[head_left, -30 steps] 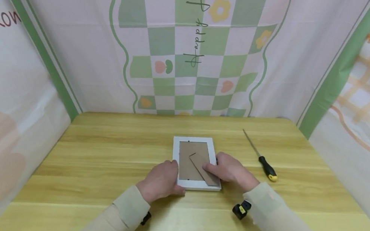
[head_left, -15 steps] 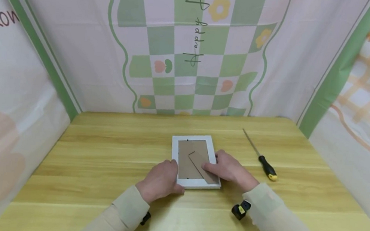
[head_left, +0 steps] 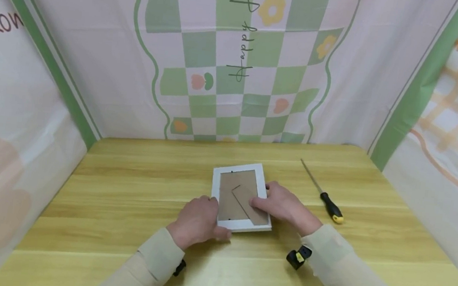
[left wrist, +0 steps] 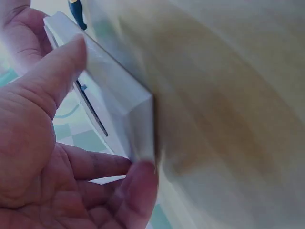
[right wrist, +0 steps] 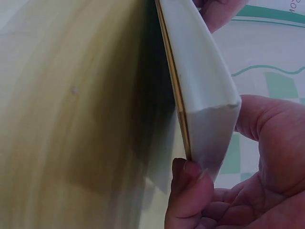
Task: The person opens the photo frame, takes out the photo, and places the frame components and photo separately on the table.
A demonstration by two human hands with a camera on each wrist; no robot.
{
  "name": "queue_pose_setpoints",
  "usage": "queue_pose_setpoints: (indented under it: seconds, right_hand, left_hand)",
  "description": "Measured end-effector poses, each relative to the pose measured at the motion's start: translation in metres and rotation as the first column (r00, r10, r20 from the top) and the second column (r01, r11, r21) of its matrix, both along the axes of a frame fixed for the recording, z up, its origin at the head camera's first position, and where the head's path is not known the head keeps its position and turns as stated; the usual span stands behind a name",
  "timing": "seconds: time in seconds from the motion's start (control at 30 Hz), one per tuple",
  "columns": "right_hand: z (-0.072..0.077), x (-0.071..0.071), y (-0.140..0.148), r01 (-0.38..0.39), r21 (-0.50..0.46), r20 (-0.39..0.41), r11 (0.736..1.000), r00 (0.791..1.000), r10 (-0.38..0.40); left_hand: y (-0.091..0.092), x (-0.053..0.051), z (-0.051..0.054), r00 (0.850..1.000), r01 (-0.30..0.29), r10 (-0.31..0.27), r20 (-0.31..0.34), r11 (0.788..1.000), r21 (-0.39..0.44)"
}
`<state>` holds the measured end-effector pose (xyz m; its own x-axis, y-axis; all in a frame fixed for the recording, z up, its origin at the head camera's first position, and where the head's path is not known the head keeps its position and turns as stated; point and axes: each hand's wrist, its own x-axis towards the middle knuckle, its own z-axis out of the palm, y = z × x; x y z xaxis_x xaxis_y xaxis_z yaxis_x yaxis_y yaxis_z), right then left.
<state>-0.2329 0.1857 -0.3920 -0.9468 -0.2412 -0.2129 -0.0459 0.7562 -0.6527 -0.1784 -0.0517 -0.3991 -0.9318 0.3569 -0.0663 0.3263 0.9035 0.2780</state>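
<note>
A white picture frame (head_left: pixel 249 168) lies back side up, showing its brown backing board (head_left: pixel 227 203) and a slanting stand flap (head_left: pixel 244 199). My left hand (head_left: pixel 196 219) holds its left edge near the close corner, thumb along the near side; in the left wrist view, fingertips curl under the frame (left wrist: pixel 109 81). On the opposite edge, my right hand (head_left: pixel 285 204) grips with the thumb on the back beside the flap and the fingers beneath. The right wrist view shows this side of the frame (right wrist: pixel 202 67) raised off the table, a thin gold-brown layer along its lower edge.
A screwdriver (head_left: pixel 331 208) with a black and yellow handle lies to the right on the wooden table (head_left: pixel 123 188), its shaft pointing away. Patterned cloth (head_left: pixel 205 52) hangs behind the table and along both sides.
The frame has shifted slightly away from me and turned a little counterclockwise, its right side rising. Both hands have moved with it, keeping their hold. The screwdriver has stayed put.
</note>
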Motion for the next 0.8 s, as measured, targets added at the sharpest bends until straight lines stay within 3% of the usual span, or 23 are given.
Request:
queue_pose_setpoints:
  seconds: [0.1,0.2,0.3,0.4,0.57,0.8]
  right_hand:
    - [0.004,0.0,-0.003,-0.004,-0.005,-0.003,1.0,1.0,0.004]
    - [0.008,0.0,-0.006,-0.01,-0.014,-0.005,1.0,1.0,0.01]
    - [0.011,0.001,-0.01,-0.036,-0.049,-0.013,0.998,0.999,0.036]
    - [0.012,0.001,-0.013,-0.072,-0.093,-0.022,0.993,0.997,0.07]
    - [0.012,0.003,-0.018,-0.074,-0.124,-0.006,0.989,0.997,0.074]
    - [0.019,0.01,-0.024,-0.078,-0.08,-0.012,0.994,0.997,0.078]
  left_hand:
    - [0.002,-0.001,0.003,0.996,0.033,-0.032,-0.083,0.999,0.015]
    - [0.007,-0.003,0.007,0.985,0.103,-0.086,-0.148,0.989,0.111]
    - [0.014,-0.004,0.011,0.977,0.173,-0.139,-0.162,0.961,0.216]
    - [0.022,-0.005,0.014,0.975,0.2,-0.162,-0.154,0.939,0.28]
    - [0.027,-0.005,0.018,0.98,0.186,-0.156,-0.121,0.937,0.295]
    - [0.03,-0.005,0.027,0.99,0.131,-0.109,-0.095,0.956,0.263]
